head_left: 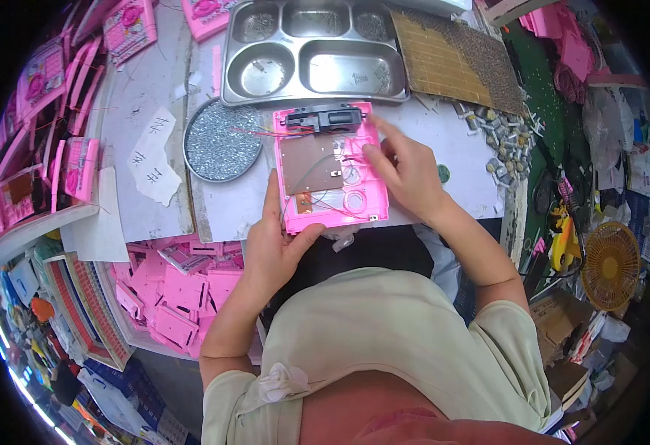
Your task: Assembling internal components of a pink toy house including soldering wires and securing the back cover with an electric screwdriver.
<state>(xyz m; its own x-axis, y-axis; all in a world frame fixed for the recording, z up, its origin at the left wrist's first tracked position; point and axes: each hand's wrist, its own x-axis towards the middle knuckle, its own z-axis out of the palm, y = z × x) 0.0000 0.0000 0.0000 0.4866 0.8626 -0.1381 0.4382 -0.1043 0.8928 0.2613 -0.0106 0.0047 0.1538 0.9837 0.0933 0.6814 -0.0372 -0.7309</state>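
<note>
A pink plastic housing (378, 194) lies inner side up at the table's front edge. Inside it are a brown circuit board (306, 167), a black mechanism (332, 119) along the far side, and thin loose wires. My left hand (274, 241) grips the near left corner, its thumb on the front edge and its fingers along the left side. At the right wall is my right hand (412, 170), thumb over the inner side by the wires, index finger by the mechanism's right end. Its other fingers are bent and partly hidden.
Beyond the housing stands a steel compartment tray (314, 98), with a round dish (221, 176) of small metal parts to its left. Corrugated cardboard (451, 55) and a pile of small motors (499, 144) lie right. Pink housings fill a box (180, 297) below left.
</note>
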